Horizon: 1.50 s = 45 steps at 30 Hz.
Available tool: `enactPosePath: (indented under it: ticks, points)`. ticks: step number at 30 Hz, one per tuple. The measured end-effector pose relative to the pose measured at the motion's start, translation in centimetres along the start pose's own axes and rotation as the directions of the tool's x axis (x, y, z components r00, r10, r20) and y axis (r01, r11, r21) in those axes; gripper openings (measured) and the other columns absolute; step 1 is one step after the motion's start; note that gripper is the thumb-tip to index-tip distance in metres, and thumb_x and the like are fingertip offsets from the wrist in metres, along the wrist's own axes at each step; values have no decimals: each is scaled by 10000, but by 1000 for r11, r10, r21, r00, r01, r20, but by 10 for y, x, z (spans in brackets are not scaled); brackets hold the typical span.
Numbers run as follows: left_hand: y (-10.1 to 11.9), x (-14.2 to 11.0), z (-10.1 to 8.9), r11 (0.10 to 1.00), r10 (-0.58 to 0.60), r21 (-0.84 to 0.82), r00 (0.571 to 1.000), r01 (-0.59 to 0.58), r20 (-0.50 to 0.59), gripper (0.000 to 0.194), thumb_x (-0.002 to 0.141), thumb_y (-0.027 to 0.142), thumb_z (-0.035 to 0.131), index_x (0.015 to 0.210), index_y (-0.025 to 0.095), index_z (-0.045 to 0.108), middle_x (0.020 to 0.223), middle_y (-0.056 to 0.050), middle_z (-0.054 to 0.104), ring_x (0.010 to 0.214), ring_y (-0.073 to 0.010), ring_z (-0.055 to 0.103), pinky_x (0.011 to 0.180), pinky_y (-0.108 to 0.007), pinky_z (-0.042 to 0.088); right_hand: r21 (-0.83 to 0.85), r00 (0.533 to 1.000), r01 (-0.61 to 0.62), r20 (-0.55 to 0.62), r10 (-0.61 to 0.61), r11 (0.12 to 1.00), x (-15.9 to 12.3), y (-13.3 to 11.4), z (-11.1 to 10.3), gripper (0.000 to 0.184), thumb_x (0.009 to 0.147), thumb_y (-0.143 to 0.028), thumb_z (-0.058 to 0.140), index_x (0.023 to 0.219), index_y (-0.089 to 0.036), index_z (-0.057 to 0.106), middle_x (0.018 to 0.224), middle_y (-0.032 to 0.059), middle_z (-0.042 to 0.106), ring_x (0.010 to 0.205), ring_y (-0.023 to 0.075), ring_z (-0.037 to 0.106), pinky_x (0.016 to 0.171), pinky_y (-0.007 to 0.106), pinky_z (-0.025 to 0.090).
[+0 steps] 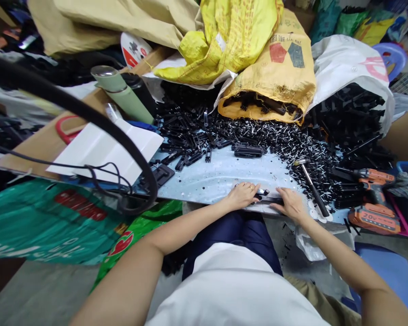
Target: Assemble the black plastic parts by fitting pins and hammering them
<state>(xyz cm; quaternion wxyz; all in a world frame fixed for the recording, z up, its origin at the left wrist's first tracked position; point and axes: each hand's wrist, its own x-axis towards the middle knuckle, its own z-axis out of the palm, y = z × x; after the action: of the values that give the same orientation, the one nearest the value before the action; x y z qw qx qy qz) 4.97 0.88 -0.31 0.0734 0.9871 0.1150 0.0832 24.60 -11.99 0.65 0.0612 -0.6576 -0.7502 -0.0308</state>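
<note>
A long black plastic part (269,199) lies low at the table's front edge, between my hands. My left hand (244,195) has its fingers closed on the left end of it, and a ring shows on one finger. At the right end, my right hand (291,203) grips it with thumb and fingers apart around it. Fingers hide both ends of the part. Just beyond, several similar black parts (248,150) form a small stack on the light blue tabletop (204,179). To the right of my right hand lies a hammer (313,188) with a dark handle.
A heap of black-headed screws (279,140) spreads across the back and right. An orange cordless drill (376,199) lies far right. Open sacks, one orange-yellow (275,68), spill black parts behind. A green bottle (125,95), white sheet (109,145) and thick black cable (115,131) are left.
</note>
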Motion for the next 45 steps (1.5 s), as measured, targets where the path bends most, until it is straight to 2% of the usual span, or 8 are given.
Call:
enactPosePath:
  ticks: [12,17,27,31,35,39,42,45]
  points:
    - [-5,5,-26,968,-137,-190,978,166,160,403,933,339,316,798,181,662,768,-59,690,750,-163,633,634,-246,421,66,960,206,177,-215,976,16,-7,-22,572,849,-635,280,690,-173,578,595,46,572,556,142,532,525,244,303]
    - [7,11,-38,902,-406,-65,891,426,204,495,931,403,284,858,121,684,816,-136,698,765,-230,656,649,-300,447,-142,983,7,185,19,990,33,-28,-38,529,825,-603,402,1015,-138,569,797,109,615,663,203,563,530,278,310]
    - [12,15,-42,922,-366,-53,906,385,212,496,938,377,268,860,122,687,846,-129,704,776,-218,662,654,-288,463,-59,949,281,163,-269,958,50,-31,-37,410,789,-436,567,1022,-99,561,846,115,611,789,222,548,675,314,368]
    - [2,4,-37,961,-262,-78,964,264,38,503,933,394,275,757,124,662,725,-111,687,674,-193,646,590,-267,445,-23,969,219,124,-215,975,35,-19,-49,489,822,-595,420,825,-134,585,703,78,601,647,180,541,585,280,332]
    - [2,-19,-54,986,27,-156,972,-65,-233,671,924,487,107,573,145,564,498,-69,578,475,-152,550,471,-249,382,181,963,267,-11,-270,947,16,-16,-75,608,869,-619,193,571,-175,484,483,26,480,456,128,423,493,271,256]
    - [34,-40,-73,813,129,-457,877,-361,-463,667,926,443,-14,574,174,483,449,-13,491,423,-105,468,456,-224,366,657,873,483,-312,-375,579,13,-59,-87,559,917,-536,119,594,-201,428,463,-10,413,444,113,407,484,256,301]
    - [61,-41,-64,740,39,-508,782,-441,-622,686,908,458,-68,619,187,492,480,-10,482,460,-106,478,492,-230,398,731,791,603,-598,-125,320,25,-102,-67,494,887,-589,157,697,-223,429,537,-15,443,474,118,445,498,256,365]
    - [61,-32,-38,818,-26,-403,674,-410,-739,744,868,570,-46,808,191,592,651,-57,576,672,-156,575,619,-277,463,757,701,491,-637,320,431,46,-117,-31,500,860,-613,103,885,-250,447,810,51,532,736,175,548,660,336,452]
